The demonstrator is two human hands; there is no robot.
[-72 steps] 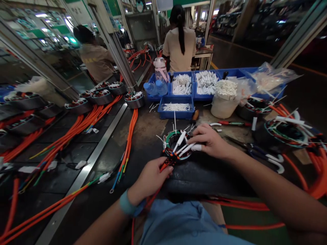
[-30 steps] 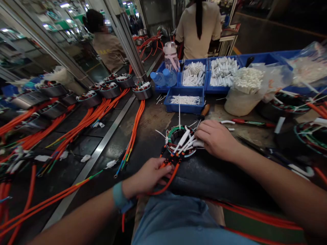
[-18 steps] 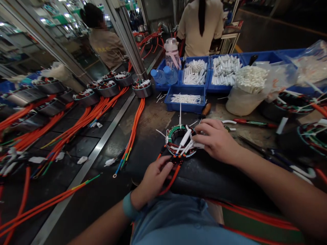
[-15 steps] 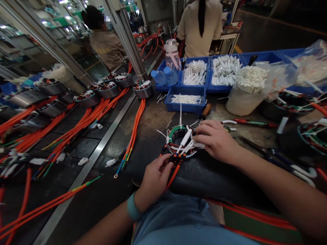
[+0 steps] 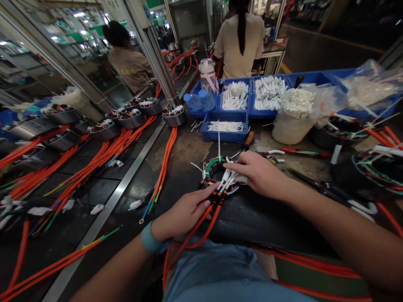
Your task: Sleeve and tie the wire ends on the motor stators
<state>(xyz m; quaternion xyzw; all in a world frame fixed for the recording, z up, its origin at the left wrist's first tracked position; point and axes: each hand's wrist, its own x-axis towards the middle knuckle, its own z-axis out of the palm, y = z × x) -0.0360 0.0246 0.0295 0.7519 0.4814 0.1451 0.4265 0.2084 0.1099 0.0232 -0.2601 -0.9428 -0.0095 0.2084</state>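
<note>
Text is illegible from here: yellow lettering [image 5: 127,63] on a co-worker's tan shirt [image 5: 126,74], faint letters [image 5: 206,83] on a drinking bottle [image 5: 207,72], orange print [image 5: 324,110] on a plastic bag [image 5: 329,100].

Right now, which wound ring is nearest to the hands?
The ring before the small blue tray: left hand holds its orange cables, right hand is at its white sleeves; other rings stand farther left and right.

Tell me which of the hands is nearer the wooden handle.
Right. The right hand is just on the near side of the wooden handle; the left hand is farther off, to the left and nearer the wearer, at the orange cables.
</note>
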